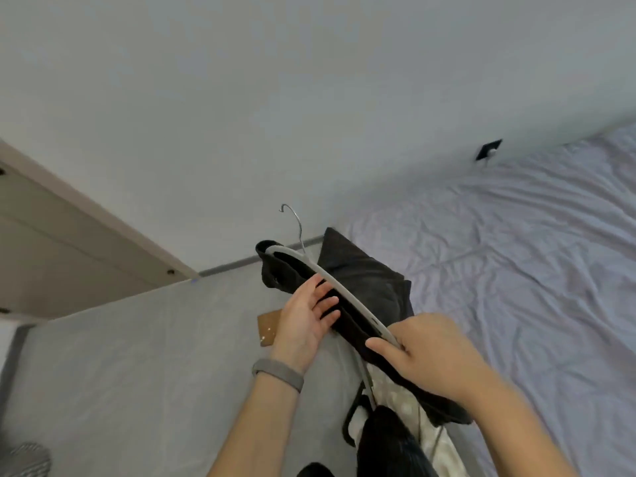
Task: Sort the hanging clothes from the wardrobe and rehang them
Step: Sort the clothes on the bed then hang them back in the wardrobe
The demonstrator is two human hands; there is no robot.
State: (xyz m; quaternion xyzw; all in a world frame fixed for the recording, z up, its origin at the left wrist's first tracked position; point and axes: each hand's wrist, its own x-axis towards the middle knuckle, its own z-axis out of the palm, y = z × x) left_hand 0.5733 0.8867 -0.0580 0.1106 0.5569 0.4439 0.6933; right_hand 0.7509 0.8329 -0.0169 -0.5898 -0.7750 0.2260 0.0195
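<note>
Both my hands work a dark fabric garment (361, 290) on a grey plastic hanger (339, 284): right hand (426, 356) grips it, left hand (306, 315) touches it, fingers straight.

two hands (306, 315) (430, 352), one hanger (330, 280), one wristband (278, 373)

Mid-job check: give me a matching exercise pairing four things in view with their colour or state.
Things:
1. hanger
2. dark garment
3. wristband
4. right hand

Descriptions:
A. grey, worn on the left wrist
B. black, draped over the hanger
C. light grey with a metal hook
D. grips the hanger's near end

Pairs: 1-C, 2-B, 3-A, 4-D
</note>
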